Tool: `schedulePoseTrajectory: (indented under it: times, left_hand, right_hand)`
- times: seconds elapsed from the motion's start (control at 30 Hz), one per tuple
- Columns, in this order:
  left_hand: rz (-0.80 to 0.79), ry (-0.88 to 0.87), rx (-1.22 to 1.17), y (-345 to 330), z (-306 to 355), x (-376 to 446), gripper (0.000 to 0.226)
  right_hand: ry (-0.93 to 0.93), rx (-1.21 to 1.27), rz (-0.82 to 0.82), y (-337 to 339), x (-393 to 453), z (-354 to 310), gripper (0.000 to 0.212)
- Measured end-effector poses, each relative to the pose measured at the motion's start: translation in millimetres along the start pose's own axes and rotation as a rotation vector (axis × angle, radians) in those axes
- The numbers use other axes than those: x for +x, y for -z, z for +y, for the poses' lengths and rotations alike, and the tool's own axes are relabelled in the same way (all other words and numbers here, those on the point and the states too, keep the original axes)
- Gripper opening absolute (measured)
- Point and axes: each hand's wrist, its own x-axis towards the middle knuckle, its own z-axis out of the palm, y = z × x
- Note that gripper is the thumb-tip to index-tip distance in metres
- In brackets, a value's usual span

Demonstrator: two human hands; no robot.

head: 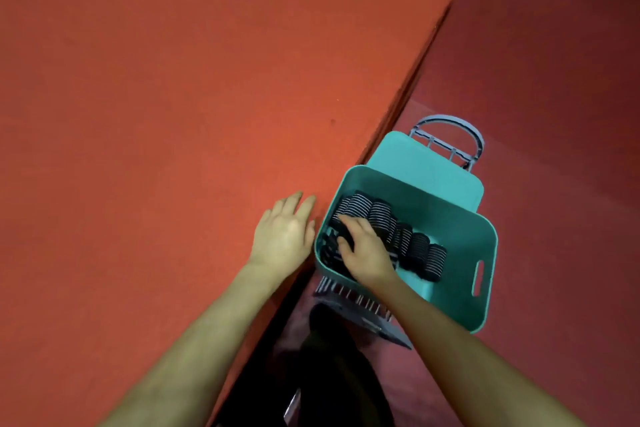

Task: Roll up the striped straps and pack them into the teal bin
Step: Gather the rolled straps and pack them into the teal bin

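Rolled straps (391, 229) fill the teal bin (460, 236); right hand (363, 250) grips one at nine o'clock, left hand (284, 232) rests flat on the table (173, 97).

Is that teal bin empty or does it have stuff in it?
Partly filled: rolled striped straps line the teal bin, with bare floor showing.

Right hand (363, 250) grips rolled strap (341, 236) inside teal bin (460, 288).

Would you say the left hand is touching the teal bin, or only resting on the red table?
Cannot tell. In the head view the left hand lies flat on the red table right beside the teal bin, but no clear gap or contact shows at the rim.
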Motion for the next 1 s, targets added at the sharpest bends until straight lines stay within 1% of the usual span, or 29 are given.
schedulePoseTrajectory:
  times: [0.1,0.17,0.33,0.43,0.53,0.8,0.9,1.0]
  left_hand:
    - [0.027,0.085,-0.027,23,-28,-23,0.045]
    - [0.062,0.154,-0.027,38,-54,-44,0.046]
    - [0.174,0.38,-0.038,74,-133,-115,0.046]
    - [0.243,0.514,-0.034,93,-185,-171,0.044]
    - [0.275,0.645,-0.021,107,-234,-232,0.044]
    - [0.365,0.983,-0.061,131,-340,-375,0.046]
    - [0.354,1.124,-0.039,135,-380,-421,0.051]
    - [0.306,1.274,-0.048,128,-409,-455,0.057]
  right_hand:
    - [0.088,-0.045,-0.013,-10,6,-41,0.045]
    - [0.147,-0.088,-0.055,-23,12,-74,0.045]
    - [0.328,-0.17,-0.175,-81,11,-164,0.044]
    - [0.43,-0.254,-0.272,-126,1,-221,0.046]
    - [0.563,-0.302,-0.353,-178,-16,-281,0.047]
    - [0.811,-0.385,-0.555,-320,-70,-413,0.045]
    - [0.886,-0.417,-0.598,-366,-81,-458,0.044]
    - [0.898,-0.462,-0.632,-407,-88,-485,0.044]
